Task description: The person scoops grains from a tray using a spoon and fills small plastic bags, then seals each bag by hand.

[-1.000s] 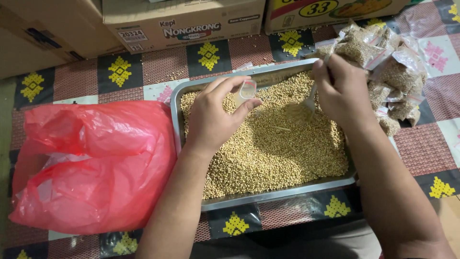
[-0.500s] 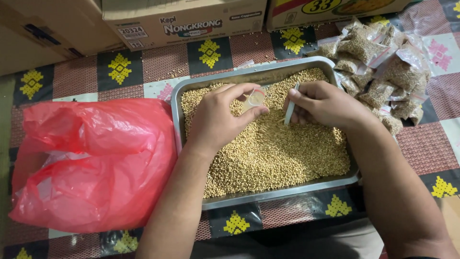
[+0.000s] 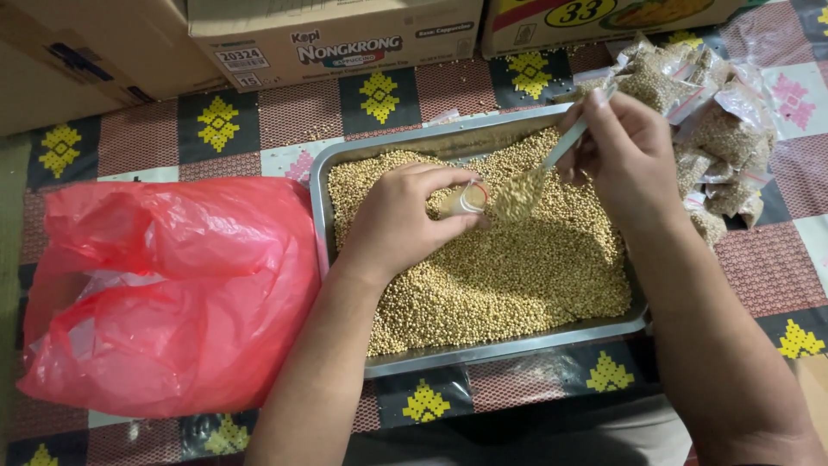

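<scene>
So the person's left hand (image 3: 392,220) is curled around a small clear plastic bag (image 3: 466,198), pinching its mouth open with thumb and fingers, right over the middle of a rectangular metal tray (image 3: 500,352) full of small tan round seeds (image 3: 517,276). The right hand (image 3: 634,155) is pinching the handle of a small pale plastic spoon (image 3: 539,177) that's heaped with seeds, its bowl just beside the bag's mouth, at about 3 o'clock from it.

For doing this bit well, I'd say keep the bag mouth held wide and tilted up toward the spoon, and tip the spoon slowly so the seeds slide in and don't bounce off the rim. Staying low over the tray looks smart, since any spill just lands back in the pile.

Around it: a big crumpled red plastic bag (image 3: 164,293) sits touching the tray at 9 o'clock. A heap of small filled clear packets (image 3: 716,129) lies at 2 o'clock, near the right wrist, so that elbow could nudge them. Brown cardboard boxes (image 3: 336,34) line up at 12 o'clock on the patterned checked tablecloth (image 3: 216,129). A few stray seeds are scattered on the cloth near the tray's far edge.
</scene>
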